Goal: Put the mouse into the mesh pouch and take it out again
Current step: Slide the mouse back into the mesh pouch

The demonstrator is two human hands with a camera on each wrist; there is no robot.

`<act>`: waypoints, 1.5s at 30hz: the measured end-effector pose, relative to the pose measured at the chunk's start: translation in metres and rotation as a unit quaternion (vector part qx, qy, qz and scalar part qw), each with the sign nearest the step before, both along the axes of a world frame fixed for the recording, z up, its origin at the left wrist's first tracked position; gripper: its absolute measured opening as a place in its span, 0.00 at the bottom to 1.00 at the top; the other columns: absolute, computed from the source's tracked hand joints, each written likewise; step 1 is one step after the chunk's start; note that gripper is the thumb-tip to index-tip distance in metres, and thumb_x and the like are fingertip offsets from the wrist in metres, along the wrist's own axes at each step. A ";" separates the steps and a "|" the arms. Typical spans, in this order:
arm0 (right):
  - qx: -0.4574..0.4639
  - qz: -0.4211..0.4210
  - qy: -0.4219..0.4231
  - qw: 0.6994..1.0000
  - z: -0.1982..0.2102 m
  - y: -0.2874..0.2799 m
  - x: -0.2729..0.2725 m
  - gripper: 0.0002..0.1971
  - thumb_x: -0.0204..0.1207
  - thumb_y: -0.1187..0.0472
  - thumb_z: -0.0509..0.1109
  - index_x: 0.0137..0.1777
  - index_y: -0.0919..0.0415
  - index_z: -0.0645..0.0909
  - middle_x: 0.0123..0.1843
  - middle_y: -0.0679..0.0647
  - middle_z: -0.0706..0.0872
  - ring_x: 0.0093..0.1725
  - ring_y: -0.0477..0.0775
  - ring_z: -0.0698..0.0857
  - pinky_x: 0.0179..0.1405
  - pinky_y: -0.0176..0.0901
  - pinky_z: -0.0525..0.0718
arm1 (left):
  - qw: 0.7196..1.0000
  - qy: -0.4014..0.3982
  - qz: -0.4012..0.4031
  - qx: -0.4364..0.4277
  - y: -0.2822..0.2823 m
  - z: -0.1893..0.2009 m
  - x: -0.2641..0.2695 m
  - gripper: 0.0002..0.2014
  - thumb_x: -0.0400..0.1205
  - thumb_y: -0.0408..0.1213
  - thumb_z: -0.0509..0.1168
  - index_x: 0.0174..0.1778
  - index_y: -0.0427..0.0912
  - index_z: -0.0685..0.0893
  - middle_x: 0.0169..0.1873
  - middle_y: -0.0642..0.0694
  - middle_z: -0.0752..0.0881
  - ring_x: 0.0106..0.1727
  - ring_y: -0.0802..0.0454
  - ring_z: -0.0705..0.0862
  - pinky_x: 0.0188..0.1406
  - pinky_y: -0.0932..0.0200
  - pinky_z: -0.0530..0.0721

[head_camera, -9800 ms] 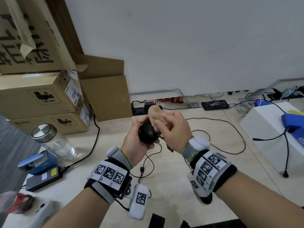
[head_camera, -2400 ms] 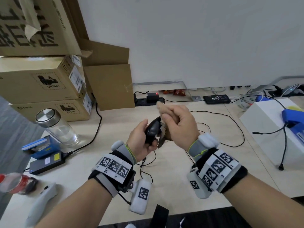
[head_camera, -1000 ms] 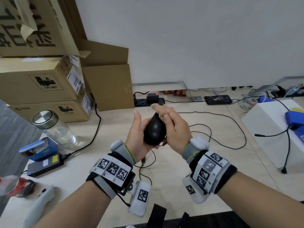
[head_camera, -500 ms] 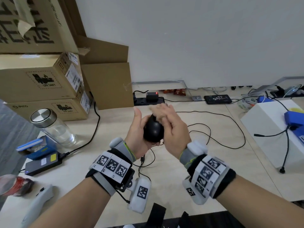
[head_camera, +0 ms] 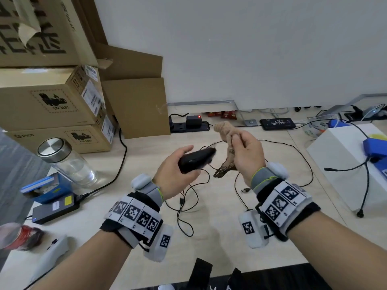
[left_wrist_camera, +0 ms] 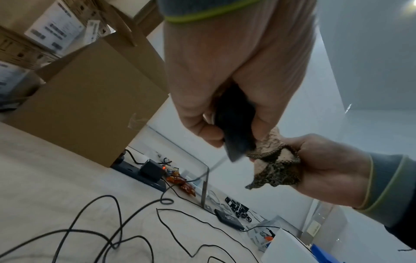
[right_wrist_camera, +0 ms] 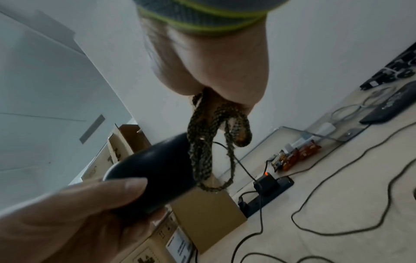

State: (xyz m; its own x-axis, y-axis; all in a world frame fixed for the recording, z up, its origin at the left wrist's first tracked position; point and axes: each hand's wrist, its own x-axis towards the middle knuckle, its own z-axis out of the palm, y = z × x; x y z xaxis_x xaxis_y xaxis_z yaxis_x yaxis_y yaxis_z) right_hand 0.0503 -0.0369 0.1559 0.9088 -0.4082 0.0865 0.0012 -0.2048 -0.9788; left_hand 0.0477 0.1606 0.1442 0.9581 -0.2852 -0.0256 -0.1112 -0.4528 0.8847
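My left hand (head_camera: 178, 170) grips a black mouse (head_camera: 195, 160) above the table, thumb on top, with its nose towards the right. The same mouse (left_wrist_camera: 236, 124) fills the left wrist view between thumb and fingers, and shows as a dark oval (right_wrist_camera: 153, 178) in the right wrist view. My right hand (head_camera: 245, 155) clutches the bunched tan mesh pouch (head_camera: 225, 132) just right of the mouse; its dark braided edge (head_camera: 224, 170) hangs below the fist. The pouch (left_wrist_camera: 274, 160) is crumpled, and its cords (right_wrist_camera: 202, 142) dangle in front of the mouse. The mouse is outside the pouch.
Stacked cardboard boxes (head_camera: 52, 101) stand at the back left, with a glass jar (head_camera: 67, 162) in front. Black cables (head_camera: 188, 201) loop across the table under my hands. A power strip (head_camera: 190, 124) lies at the wall. A white box (head_camera: 345, 164) sits at right.
Half a second ago my hands were pressed together around the mouse. They have drawn apart: the left holds the mouse, now turned flat, and the right has lifted the pouch away to the right.
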 end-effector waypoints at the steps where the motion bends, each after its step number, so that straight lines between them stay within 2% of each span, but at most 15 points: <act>1: 0.003 -0.001 -0.003 1.000 0.002 -0.001 0.000 0.15 0.83 0.67 0.59 0.39 0.52 0.80 0.29 0.46 0.79 0.21 0.54 0.78 0.25 0.61 0.80 | 1.000 -0.005 0.017 -0.010 0.001 -0.003 0.000 0.27 0.73 0.41 0.76 0.67 0.55 0.78 0.53 0.57 0.86 0.51 0.58 0.85 0.55 0.57 0.85; 6: -0.087 0.073 0.039 0.993 -0.007 0.028 -0.015 0.15 0.82 0.64 0.59 0.39 0.46 0.81 0.37 0.40 0.86 0.32 0.45 0.81 0.40 0.47 0.81 | 0.995 -0.073 0.054 -0.042 -0.009 -0.011 -0.003 0.18 0.67 0.46 0.79 0.49 0.53 0.80 0.40 0.54 0.88 0.43 0.49 0.85 0.48 0.47 0.85; 10: 0.001 0.098 -0.018 0.995 -0.002 0.057 -0.032 0.15 0.81 0.63 0.56 0.47 0.45 0.83 0.54 0.40 0.90 0.55 0.52 0.88 0.54 0.51 0.83 | 0.989 -0.127 0.071 0.004 -0.013 -0.013 -0.005 0.16 0.67 0.39 0.79 0.47 0.51 0.82 0.39 0.55 0.87 0.43 0.49 0.83 0.45 0.48 0.83; 13: -0.114 0.164 -0.057 0.978 0.004 0.067 -0.041 0.17 0.82 0.67 0.59 0.62 0.52 0.85 0.66 0.42 0.85 0.75 0.42 0.74 0.71 0.31 0.72 | 0.988 -0.131 0.076 0.036 -0.013 -0.009 0.000 0.07 0.67 0.43 0.71 0.37 0.53 0.80 0.34 0.55 0.86 0.38 0.53 0.84 0.36 0.56 0.82; 15: -0.191 0.202 -0.116 0.954 0.001 0.063 -0.042 0.17 0.82 0.67 0.60 0.64 0.55 0.84 0.70 0.42 0.80 0.78 0.37 0.65 0.76 0.33 0.66 | 0.988 -0.140 0.065 0.026 -0.012 -0.006 0.003 0.06 0.65 0.48 0.65 0.35 0.53 0.82 0.33 0.57 0.86 0.37 0.58 0.85 0.34 0.62 0.81; 18: -0.164 0.176 -0.130 0.962 -0.007 0.046 -0.035 0.16 0.83 0.68 0.59 0.57 0.48 0.84 0.58 0.38 0.85 0.61 0.27 0.79 0.62 0.33 0.78 | 0.986 -0.156 0.058 0.005 -0.009 -0.009 -0.002 0.12 0.65 0.45 0.74 0.43 0.50 0.87 0.42 0.54 0.85 0.46 0.61 0.83 0.48 0.64 0.80; 21: -0.066 0.088 0.000 0.994 -0.017 0.039 -0.026 0.15 0.83 0.66 0.59 0.43 0.46 0.81 0.37 0.42 0.85 0.35 0.38 0.81 0.41 0.42 0.80 | 0.990 -0.118 0.056 -0.061 -0.009 -0.011 -0.008 0.18 0.67 0.43 0.76 0.53 0.55 0.86 0.46 0.52 0.82 0.50 0.62 0.82 0.54 0.68 0.79; 24: 0.004 0.045 0.036 0.998 -0.018 0.041 -0.020 0.14 0.84 0.64 0.59 0.42 0.51 0.83 0.38 0.44 0.87 0.40 0.46 0.83 0.47 0.53 0.83 | 0.991 -0.115 0.045 -0.056 -0.012 -0.008 -0.006 0.20 0.69 0.45 0.75 0.57 0.57 0.84 0.49 0.58 0.83 0.54 0.58 0.83 0.57 0.62 0.81; 26: -0.017 0.062 -0.029 0.998 -0.006 0.047 -0.023 0.15 0.82 0.65 0.58 0.40 0.49 0.82 0.43 0.39 0.88 0.46 0.40 0.84 0.52 0.49 0.82 | 0.993 -0.110 0.037 0.006 -0.014 -0.003 -0.005 0.16 0.71 0.42 0.75 0.54 0.56 0.85 0.45 0.59 0.84 0.50 0.56 0.83 0.49 0.66 0.80; 29: -0.170 0.162 -0.113 0.965 -0.001 0.058 -0.032 0.16 0.79 0.66 0.60 0.59 0.53 0.86 0.64 0.43 0.86 0.72 0.40 0.75 0.73 0.37 0.72 | 0.987 -0.090 0.036 0.131 -0.020 0.006 -0.001 0.06 0.75 0.39 0.68 0.37 0.52 0.76 0.27 0.57 0.78 0.35 0.48 0.81 0.27 0.66 0.68; 32: -0.266 0.184 -0.190 0.927 -0.014 0.053 -0.030 0.16 0.78 0.67 0.63 0.63 0.61 0.84 0.68 0.53 0.84 0.76 0.52 0.73 0.77 0.41 0.69 | 0.986 -0.089 0.060 0.125 -0.021 0.009 -0.001 0.06 0.75 0.38 0.67 0.35 0.48 0.76 0.24 0.57 0.76 0.31 0.48 0.79 0.24 0.63 0.68; 35: -0.223 0.166 -0.189 0.942 -0.019 0.039 -0.026 0.15 0.80 0.67 0.64 0.63 0.61 0.84 0.67 0.49 0.83 0.74 0.48 0.76 0.75 0.41 0.72 | 0.993 -0.090 0.061 0.036 -0.022 0.008 -0.008 0.07 0.71 0.44 0.74 0.42 0.51 0.85 0.34 0.55 0.86 0.36 0.53 0.84 0.34 0.59 0.80; 40: -0.140 0.137 -0.125 0.973 -0.009 0.041 -0.025 0.12 0.82 0.65 0.62 0.60 0.56 0.83 0.55 0.39 0.88 0.56 0.38 0.86 0.58 0.34 0.82 | 0.994 -0.074 0.071 -0.042 -0.025 -0.002 -0.007 0.09 0.70 0.39 0.78 0.42 0.54 0.86 0.30 0.59 0.84 0.31 0.68 0.80 0.32 0.72 0.74; 43: -0.122 0.104 -0.091 0.983 -0.007 0.035 -0.020 0.07 0.85 0.61 0.60 0.50 0.51 0.80 0.35 0.38 0.84 0.33 0.37 0.82 0.38 0.31 0.78 | 0.992 -0.080 0.066 -0.074 -0.022 -0.001 -0.006 0.17 0.70 0.42 0.78 0.54 0.56 0.88 0.42 0.58 0.90 0.46 0.63 0.86 0.47 0.67 0.81; 45: -0.134 0.087 -0.073 0.985 -0.011 0.030 -0.017 0.08 0.85 0.59 0.59 0.47 0.51 0.78 0.31 0.42 0.80 0.31 0.38 0.78 0.33 0.29 0.74 | 0.990 -0.085 0.070 -0.092 -0.019 0.002 -0.003 0.18 0.70 0.42 0.78 0.55 0.59 0.87 0.47 0.59 0.90 0.54 0.56 0.85 0.54 0.63 0.81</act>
